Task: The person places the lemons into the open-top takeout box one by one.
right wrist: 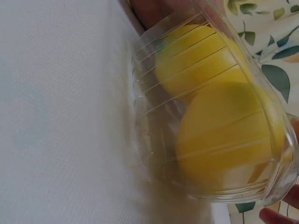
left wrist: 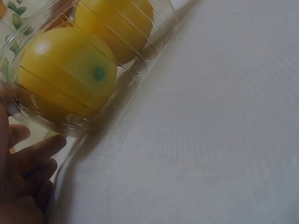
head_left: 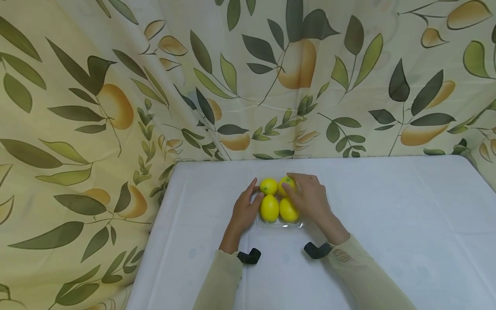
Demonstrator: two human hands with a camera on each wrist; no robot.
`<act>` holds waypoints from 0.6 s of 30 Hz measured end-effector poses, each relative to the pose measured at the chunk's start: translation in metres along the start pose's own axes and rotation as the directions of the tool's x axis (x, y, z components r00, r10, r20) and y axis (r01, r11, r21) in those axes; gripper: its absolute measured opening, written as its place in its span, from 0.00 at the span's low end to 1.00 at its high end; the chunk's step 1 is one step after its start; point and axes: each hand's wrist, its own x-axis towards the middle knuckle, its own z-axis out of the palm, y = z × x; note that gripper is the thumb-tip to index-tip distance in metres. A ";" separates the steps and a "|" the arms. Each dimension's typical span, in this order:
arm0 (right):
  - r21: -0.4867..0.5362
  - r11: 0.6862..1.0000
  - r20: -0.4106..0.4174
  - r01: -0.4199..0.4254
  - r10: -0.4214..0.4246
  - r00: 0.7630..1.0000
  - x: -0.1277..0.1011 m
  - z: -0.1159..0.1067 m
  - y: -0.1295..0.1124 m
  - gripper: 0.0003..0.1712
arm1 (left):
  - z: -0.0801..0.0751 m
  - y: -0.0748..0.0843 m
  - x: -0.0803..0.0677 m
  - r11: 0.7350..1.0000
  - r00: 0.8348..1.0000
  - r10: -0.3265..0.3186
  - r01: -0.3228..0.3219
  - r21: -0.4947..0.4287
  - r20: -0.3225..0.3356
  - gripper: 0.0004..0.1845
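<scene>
Backdrop: leaf-and-fruit print curtain [head_left: 116, 94] is hung behind and to the left of the table, w/ folds falling past the table's left edge.
Surface: white tablecloth [head_left: 387, 206] is spread over the table; nothing else is seen on it but the tray.
Tray: clear plastic clamshell tray [head_left: 288, 224] is set near the middle of the cloth, toward the far edge – ribbed wall seen close up in both wrist views [left wrist: 135, 65] [right wrist: 149, 93].
Lemons: four yellow lemons [head_left: 269, 208] are packed 2x2 inside the tray, touching one another; a green stem end is seen on one in the left wrist view [left wrist: 70, 70].
Left hand: left hand [head_left: 245, 211] is laid against the tray's left side, fingers relaxed and slightly apart, thumb up by the far-left lemon; fingers [left wrist: 32, 154] are seen just beside the tray wall, not curled round it.
Right hand: right hand [head_left: 308, 198] is rested over the tray's right side – fingertips are on the far-right lemon [head_left: 287, 184]; fingers look together and only gently bent, though whether the lemon is pinched can't be told from the head view.
Sleeves: pale beige sleeves [head_left: 360, 275] are worn on both arms, w/ a black wrist strap [head_left: 249, 256] at each cuff.
</scene>
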 end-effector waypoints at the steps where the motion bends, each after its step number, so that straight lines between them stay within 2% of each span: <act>1: 0.014 1.000 -0.010 0.011 -0.010 1.000 -0.001 -0.001 0.000 0.33 | 0.000 0.000 0.000 1.000 1.000 0.001 -0.001 0.000 0.000 0.34; 7: 0.044 0.997 -0.023 0.062 -0.061 0.998 -0.003 -0.003 0.002 0.28 | 0.001 -0.001 0.000 1.000 1.000 0.017 -0.017 -0.001 -0.001 0.34; 18: -0.039 0.999 0.026 0.037 -0.036 0.999 0.001 -0.004 0.002 0.26 | -0.001 -0.002 0.004 1.000 1.000 0.006 -0.006 0.002 0.000 0.34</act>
